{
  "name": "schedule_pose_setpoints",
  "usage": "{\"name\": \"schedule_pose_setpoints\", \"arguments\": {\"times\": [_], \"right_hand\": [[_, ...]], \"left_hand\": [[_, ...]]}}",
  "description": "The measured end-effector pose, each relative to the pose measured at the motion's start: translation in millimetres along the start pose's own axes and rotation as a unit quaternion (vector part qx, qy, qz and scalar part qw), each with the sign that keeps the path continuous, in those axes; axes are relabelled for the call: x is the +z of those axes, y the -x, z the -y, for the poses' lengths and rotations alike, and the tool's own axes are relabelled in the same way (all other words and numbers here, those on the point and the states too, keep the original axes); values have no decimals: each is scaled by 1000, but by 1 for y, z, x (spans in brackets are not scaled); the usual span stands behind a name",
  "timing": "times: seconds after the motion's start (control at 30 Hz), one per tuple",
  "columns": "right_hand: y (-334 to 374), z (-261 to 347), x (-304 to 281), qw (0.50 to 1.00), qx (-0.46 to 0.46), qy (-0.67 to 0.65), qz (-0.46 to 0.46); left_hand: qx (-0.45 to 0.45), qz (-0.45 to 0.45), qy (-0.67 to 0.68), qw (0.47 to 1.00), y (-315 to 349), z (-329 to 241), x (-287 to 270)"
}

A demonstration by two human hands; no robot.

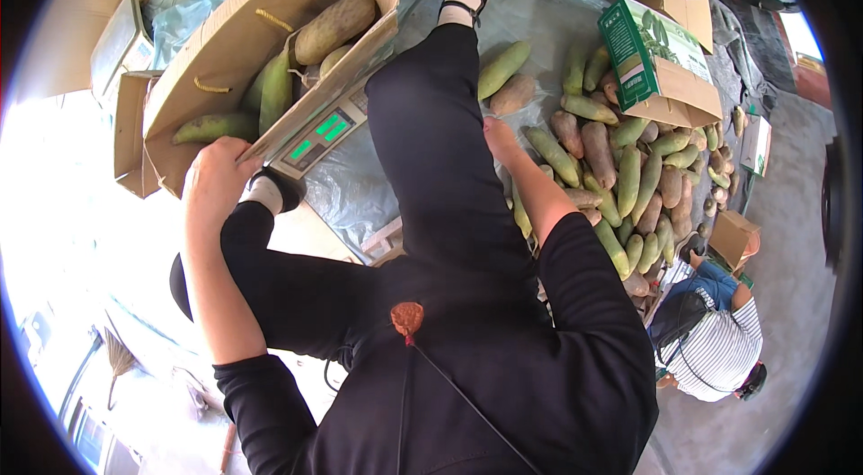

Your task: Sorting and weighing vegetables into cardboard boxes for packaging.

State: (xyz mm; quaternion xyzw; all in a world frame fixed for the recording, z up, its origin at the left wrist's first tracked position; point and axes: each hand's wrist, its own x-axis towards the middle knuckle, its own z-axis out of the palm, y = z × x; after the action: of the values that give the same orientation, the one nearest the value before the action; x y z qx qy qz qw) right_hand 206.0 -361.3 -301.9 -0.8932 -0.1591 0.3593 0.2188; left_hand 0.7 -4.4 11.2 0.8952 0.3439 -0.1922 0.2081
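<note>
My left hand (214, 177) grips the near edge of a long open cardboard box (225, 62), its fingers bent over the rim. Inside that box lie several large gourds, such as a brown one (336, 28) and a green one (276, 93). The box stands beside or on a scale whose display (316, 137) glows green. My right hand (497, 139) is at my right knee, nearest a brown gourd (513, 95) and a green gourd (504, 69). My leg hides its fingers, so I cannot make out whether they hold anything.
A big pile of green and brown gourds (629, 178) spreads to my right. Beyond it stand a green and white carton (656, 57) and other cartons. A person in a striped shirt (719, 345) is at the lower right. Plastic sheeting (360, 205) covers the floor near the scale.
</note>
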Motion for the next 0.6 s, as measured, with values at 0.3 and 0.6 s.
{"name": "schedule_pose_setpoints", "arguments": {"times": [0.3, 0.6], "right_hand": [[-35, 16, 2, 998, 18, -43, -49], [-64, 87, -71, 933, -48, -338, -113]], "left_hand": [[-16, -1, 11, 1000, 0, 4, 2], [31, -5, 54, 998, -1, 13, -4]]}}
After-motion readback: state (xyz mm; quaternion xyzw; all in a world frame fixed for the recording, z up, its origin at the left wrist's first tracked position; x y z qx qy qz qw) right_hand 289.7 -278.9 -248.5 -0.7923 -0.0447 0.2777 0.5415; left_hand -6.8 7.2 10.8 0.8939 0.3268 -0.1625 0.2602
